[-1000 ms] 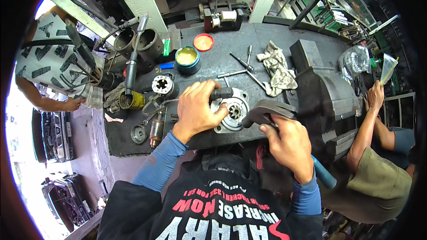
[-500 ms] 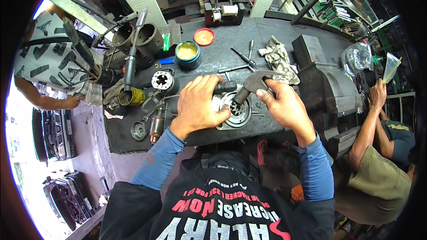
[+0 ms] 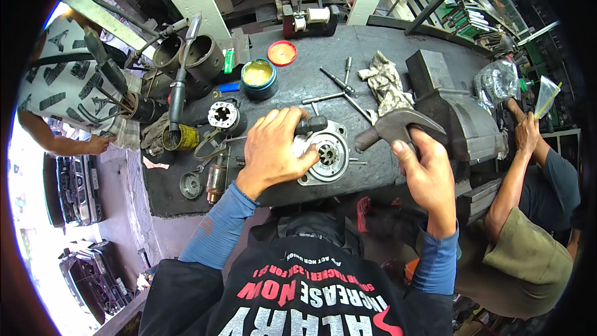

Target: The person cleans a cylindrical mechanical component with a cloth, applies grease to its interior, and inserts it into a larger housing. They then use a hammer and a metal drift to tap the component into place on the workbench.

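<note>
My left hand (image 3: 273, 149) is curled over the left side of a round silver metal housing (image 3: 339, 171), its thumb on the rim. A small toothed gear (image 3: 327, 154) shows in the housing's open centre. Beside my left fingertips a dark cylindrical piece (image 3: 309, 126) lies along the housing's back edge. To the right, my right hand (image 3: 428, 177) grips a claw hammer (image 3: 395, 127) close under its head. The hammer is raised, with its blunt face toward the housing, apart from it, and its claw to the right. Its handle is mostly hidden by my hand.
Behind the housing are a T-shaped tool (image 3: 339, 81), a rag (image 3: 387, 81) and a grease tub (image 3: 259, 76). A vise (image 3: 444, 102) stands right. At left lie a ring-shaped part (image 3: 222, 114) and an armature (image 3: 216, 180). Co-workers' arms (image 3: 507, 180) reach in at right and left.
The hammer has moved up and right, off the housing's centre, which uncovers the gear. My right hand has moved right with it. My left hand has stayed on the housing.
</note>
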Demonstrator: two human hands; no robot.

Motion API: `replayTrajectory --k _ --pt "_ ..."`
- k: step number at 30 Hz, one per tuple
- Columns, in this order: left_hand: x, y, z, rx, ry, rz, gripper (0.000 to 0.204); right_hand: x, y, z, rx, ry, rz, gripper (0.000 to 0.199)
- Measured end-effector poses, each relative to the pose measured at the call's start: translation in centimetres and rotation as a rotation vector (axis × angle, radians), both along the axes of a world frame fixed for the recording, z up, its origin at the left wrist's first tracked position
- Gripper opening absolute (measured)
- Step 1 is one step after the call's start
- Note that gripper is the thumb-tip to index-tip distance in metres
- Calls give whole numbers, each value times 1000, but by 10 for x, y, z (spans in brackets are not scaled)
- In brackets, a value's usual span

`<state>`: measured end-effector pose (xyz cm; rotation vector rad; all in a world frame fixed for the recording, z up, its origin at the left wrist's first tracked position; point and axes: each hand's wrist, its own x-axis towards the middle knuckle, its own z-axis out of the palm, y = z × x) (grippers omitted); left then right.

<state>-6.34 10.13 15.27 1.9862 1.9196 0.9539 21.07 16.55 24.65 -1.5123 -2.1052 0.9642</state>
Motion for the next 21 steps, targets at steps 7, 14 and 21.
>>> replayTrajectory --k 7,14,21 --pt "2 1 0 -10 -5 -4 50 -16 -41 -11 351 -202 213 24" --pt "2 3 -3 -3 -17 11 50 -24 -52 -3 390 -381 319 41" --pt "3 1 -1 8 -2 1 52 -33 -55 -4 398 -429 266 30"
